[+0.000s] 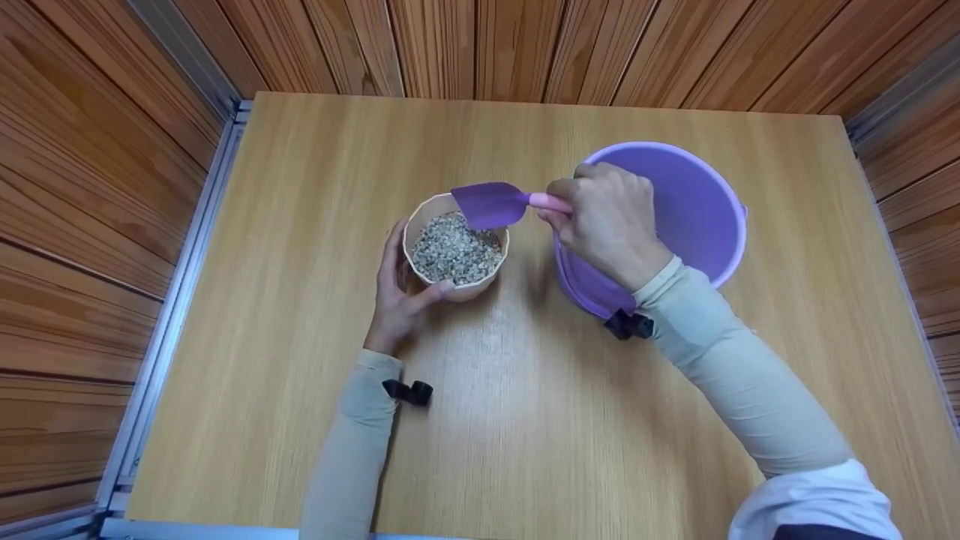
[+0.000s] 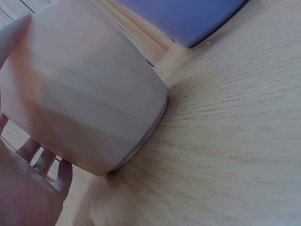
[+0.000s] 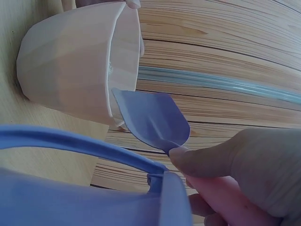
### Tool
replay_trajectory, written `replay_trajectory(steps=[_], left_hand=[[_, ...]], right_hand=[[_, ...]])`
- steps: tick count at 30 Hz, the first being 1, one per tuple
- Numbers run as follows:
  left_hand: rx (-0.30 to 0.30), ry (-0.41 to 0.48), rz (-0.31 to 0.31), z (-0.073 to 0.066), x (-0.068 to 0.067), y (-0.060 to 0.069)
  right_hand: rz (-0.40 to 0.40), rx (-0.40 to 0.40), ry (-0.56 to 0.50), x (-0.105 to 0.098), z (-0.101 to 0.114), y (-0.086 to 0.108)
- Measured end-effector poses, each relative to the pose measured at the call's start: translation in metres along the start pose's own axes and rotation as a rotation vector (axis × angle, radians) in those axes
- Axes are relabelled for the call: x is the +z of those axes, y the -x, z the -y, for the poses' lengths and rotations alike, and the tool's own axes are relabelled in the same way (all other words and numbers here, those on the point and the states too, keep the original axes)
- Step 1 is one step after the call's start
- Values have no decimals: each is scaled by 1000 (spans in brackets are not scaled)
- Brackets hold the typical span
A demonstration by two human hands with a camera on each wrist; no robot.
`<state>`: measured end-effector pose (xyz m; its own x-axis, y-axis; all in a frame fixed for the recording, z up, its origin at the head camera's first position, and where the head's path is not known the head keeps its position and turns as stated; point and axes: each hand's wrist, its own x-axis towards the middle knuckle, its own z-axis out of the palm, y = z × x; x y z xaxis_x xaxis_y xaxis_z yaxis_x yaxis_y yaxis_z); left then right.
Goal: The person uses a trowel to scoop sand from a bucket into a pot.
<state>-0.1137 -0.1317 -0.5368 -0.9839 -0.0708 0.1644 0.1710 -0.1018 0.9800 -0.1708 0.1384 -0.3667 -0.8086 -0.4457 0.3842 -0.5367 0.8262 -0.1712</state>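
Observation:
My left hand (image 1: 397, 300) holds the side of a pale, faceted flower pot (image 1: 429, 213), thumb on the near side and fingers around the left. Grey-white gravel (image 1: 454, 253) fills much of the pot. My right hand (image 1: 609, 217) grips the pink handle of a small purple shovel (image 1: 491, 204), whose blade reaches over the pot's far right rim. From the right wrist view, the blade (image 3: 153, 117) appears tilted beside the pot's mouth; no gravel shows on it. The left wrist view shows the pot wall (image 2: 89, 89) and its base on the table.
A purple bucket (image 1: 694, 202) stands on the wooden table (image 1: 315, 187) to the right, beneath my right forearm and hand. Its handle (image 3: 75, 141) hangs down on the near side. Wooden panel walls (image 1: 510, 49) rise behind and at both sides.

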Motion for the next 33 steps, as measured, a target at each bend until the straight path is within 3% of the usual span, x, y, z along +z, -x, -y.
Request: replay_trajectory(steps=[6, 13, 33], left_hand=[[21, 57, 11, -22, 6, 3], [37, 52, 14, -23, 7, 2], [-21, 47, 1, -25, 7, 5]], right_hand=[[-24, 15, -11, -2, -1, 1], [-13, 52, -71, -12, -7, 6], [-10, 151, -312, -38, -31, 36]])
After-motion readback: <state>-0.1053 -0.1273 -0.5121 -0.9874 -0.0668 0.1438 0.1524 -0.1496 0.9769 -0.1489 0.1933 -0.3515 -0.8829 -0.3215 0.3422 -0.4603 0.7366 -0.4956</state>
